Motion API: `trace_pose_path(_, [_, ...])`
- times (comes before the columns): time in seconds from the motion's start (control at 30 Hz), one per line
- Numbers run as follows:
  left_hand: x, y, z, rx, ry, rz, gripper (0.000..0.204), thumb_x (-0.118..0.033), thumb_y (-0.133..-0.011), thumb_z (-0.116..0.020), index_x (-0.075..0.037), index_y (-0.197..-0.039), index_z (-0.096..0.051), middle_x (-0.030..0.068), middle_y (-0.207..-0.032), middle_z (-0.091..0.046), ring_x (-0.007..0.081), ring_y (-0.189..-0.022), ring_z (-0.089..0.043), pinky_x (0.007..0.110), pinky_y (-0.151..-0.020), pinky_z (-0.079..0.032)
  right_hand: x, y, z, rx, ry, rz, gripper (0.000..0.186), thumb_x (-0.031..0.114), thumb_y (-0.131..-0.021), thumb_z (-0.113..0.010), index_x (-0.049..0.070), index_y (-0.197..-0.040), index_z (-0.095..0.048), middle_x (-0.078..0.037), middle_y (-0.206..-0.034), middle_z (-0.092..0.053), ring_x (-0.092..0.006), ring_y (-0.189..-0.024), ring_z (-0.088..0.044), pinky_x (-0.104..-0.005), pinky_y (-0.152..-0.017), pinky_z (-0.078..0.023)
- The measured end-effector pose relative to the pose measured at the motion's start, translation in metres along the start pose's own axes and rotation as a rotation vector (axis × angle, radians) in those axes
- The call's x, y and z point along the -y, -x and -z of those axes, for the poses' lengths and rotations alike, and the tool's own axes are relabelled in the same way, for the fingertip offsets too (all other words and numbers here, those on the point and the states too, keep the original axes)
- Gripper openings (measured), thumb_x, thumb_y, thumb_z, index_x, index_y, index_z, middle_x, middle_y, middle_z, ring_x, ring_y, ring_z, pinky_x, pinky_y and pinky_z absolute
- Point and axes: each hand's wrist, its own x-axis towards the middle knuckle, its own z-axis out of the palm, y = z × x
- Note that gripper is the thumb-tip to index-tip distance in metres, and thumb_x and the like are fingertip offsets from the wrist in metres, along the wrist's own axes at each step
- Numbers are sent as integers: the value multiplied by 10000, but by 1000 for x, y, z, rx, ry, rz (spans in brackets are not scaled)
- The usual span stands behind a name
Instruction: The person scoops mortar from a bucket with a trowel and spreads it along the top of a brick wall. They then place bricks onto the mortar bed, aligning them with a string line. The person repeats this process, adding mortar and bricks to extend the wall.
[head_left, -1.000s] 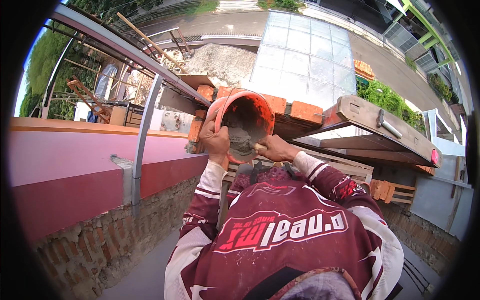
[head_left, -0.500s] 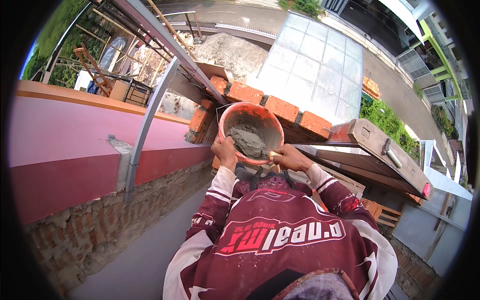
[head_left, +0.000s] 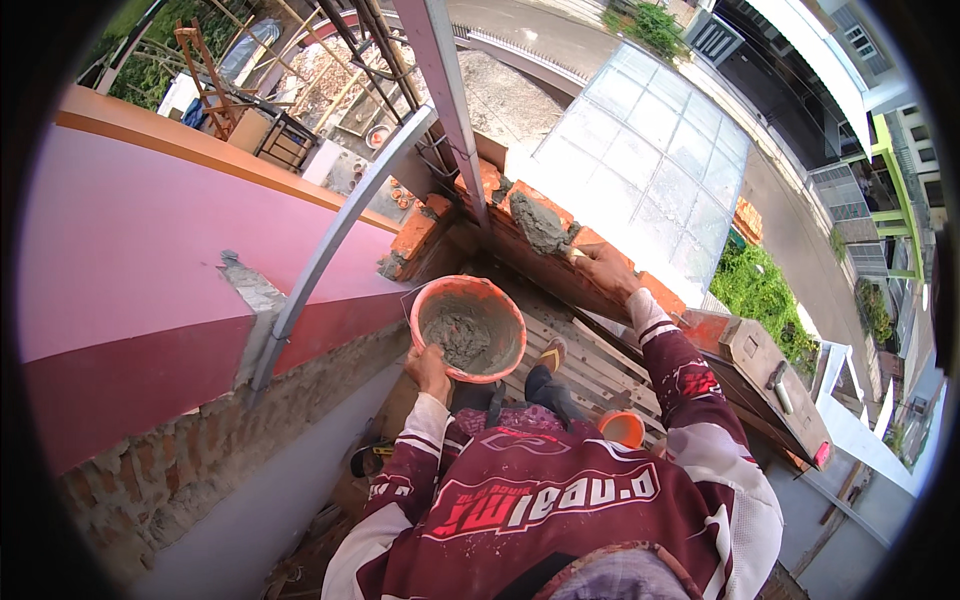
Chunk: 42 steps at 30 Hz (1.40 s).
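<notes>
My left hand (head_left: 429, 372) grips the near-left rim of an orange bucket (head_left: 517, 340), tilted toward me. Grey wet mortar (head_left: 466, 338) lies in its bottom and coats its wall. Farther off to the right, my right hand (head_left: 604, 270) is closed on the handle of a trowel. A thick heap of mortar (head_left: 541, 222) covers the trowel's blade, so the metal itself is hidden. Hand and load are over the top course of a brick wall (head_left: 489, 180), whose orange bricks have grey joints. Whether the blade touches the bricks I cannot tell.
Wooden slats (head_left: 600, 365) form a platform below me, with a second orange bucket (head_left: 622, 429) on it. A grey metal bar (head_left: 340, 235) curves past the pink wall (head_left: 180, 240) at left. An upright metal post (head_left: 445, 90) rises by the brick corner. A long wooden box-like beam (head_left: 765, 375) lies right.
My right hand has lifted a trowel-load of mortar out of the bucket and carried it forward over the brick wall. The bucket has come nearer and slightly left in my left hand.
</notes>
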Motion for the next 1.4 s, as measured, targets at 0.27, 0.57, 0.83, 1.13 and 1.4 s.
trace_pose_path(0.27, [-8, -3, 50, -91, -69, 31, 115, 58, -756, -632, -47, -771, -585, -20, -725, -547, 103, -601, -507, 286, -563, -383, 10, -146, -31, -278, 473, 101, 393, 343, -944, -565, 17, -1088, -729, -190, -821, -726, -304, -790, -726, -442, -739, -555])
trace_pose_path(0.57, [-11, -3, 37, 42, -76, -41, 155, 55, -762, -622, -78, -721, -555, -25, -728, -555, 91, -620, -503, 286, -563, -379, -15, -152, -74, -457, 692, 16, 407, 245, -987, -497, 101, -1360, -577, -263, -1143, -648, -431, -1049, -673, -535, -856, -546])
trace_pose_path(0.83, [-21, -9, -27, 118, -221, -359, 207, 51, -693, -598, -33, -625, -421, -10, -650, -491, 107, -600, -459, 314, -564, -402, -23, 84, -65, -119, 668, 396, 447, 222, -912, -609, 131, -1349, -584, -173, -998, -660, -390, -922, -679, -501, -733, -564])
trace_pose_path(1.13, [-83, 42, -98, 427, -152, -1079, 74, 86, -726, -552, 39, -757, -600, 16, -866, -687, 71, -642, -471, 285, -573, -420, 26, 101, -108, -342, 941, 327, 432, 150, -941, -528, -25, -1335, -525, -187, -992, -663, -337, -873, -702, -416, -656, -585])
trace_pose_path(1.4, [-119, 74, -128, 571, -99, -884, 316, 67, -754, -537, 42, -1022, -704, 7, -855, -663, 78, -703, -530, 245, -680, -466, 57, 142, -61, -513, 978, 455, 395, 171, -958, -520, -16, -1299, -589, -184, -991, -679, -331, -856, -705, -441, -654, -582])
